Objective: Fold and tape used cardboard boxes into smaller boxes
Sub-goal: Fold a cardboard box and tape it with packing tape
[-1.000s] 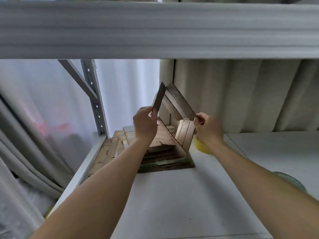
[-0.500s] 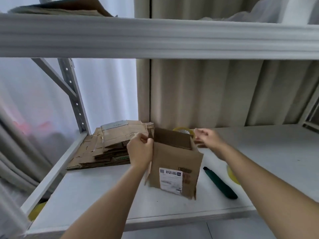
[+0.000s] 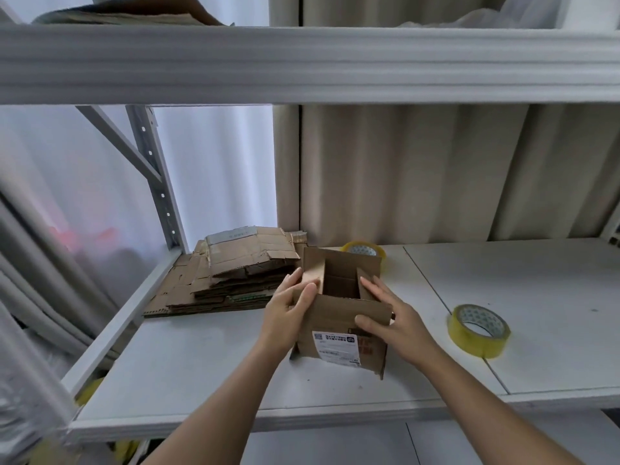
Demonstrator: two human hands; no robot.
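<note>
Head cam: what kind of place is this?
Probably a storeroom or small packing corner: white metal shelving serving as a bench, a stack of flattened brown cardboard, yellow-cored rolls of clear tape, and both hands folding an open brown cardboard box.

A single head-worn wide-angle camera is looking forward and slightly down from close range, facing the white shelf board [image 3: 208, 370] filling the lower half of the frame. The upper shelf beam [image 3: 308, 62] is crossing the top, bowing under lens distortion.
</note>
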